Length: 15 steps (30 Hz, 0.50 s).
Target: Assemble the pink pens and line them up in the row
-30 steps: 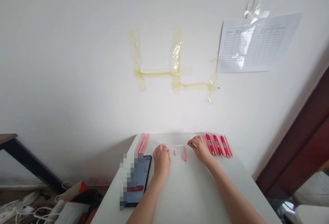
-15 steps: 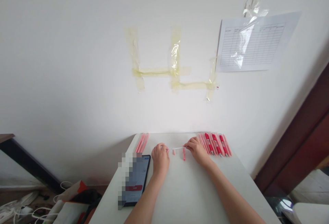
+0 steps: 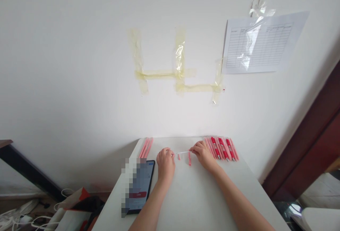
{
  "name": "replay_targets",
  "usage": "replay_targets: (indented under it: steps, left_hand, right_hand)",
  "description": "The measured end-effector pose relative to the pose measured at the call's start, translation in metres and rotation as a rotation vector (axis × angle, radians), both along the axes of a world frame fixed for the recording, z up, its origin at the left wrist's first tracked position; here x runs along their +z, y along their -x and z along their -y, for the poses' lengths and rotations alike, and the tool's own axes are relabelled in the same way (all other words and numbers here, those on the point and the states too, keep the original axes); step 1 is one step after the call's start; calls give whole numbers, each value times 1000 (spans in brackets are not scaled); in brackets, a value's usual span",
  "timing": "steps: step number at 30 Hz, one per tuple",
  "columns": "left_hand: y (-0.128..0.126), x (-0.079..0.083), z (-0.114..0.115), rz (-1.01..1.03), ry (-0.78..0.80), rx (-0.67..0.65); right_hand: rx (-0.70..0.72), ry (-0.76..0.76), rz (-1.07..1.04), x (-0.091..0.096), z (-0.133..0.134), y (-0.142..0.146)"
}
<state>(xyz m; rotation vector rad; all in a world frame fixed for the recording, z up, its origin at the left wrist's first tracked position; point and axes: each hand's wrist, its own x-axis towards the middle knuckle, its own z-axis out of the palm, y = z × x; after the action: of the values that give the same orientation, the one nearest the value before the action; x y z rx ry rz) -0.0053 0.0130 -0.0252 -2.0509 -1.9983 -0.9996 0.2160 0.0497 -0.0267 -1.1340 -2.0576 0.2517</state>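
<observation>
"What's new?"
"White stick (image 3: 183, 152) is right by my left hand (image 3: 166, 162) now, so both hands work together. My right hand (image 3: 202, 153) pinches it; left's curled, can't tell around what."

Both bare arms reach forward from below, the left forearm (image 3: 150, 202) slanting up and rightward, the right forearm (image 3: 236, 194) up and leftward. The left hand (image 3: 166, 162) is back-up, its fingers (image 3: 168, 150) curled (the undersides are hidden). The right hand (image 3: 204, 154) bends inward at the wrist (image 3: 215, 169), thumb and forefinger pinched, facing the left one, a little apart.
</observation>
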Motion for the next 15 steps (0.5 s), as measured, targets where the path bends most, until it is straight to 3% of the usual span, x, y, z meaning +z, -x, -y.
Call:
replay_targets:
  steps: [15]
  left_hand:
    - [0, 2, 1, 13, -23, -39]
  right_hand:
    - [-10, -40, 22, 3, 4, 4]
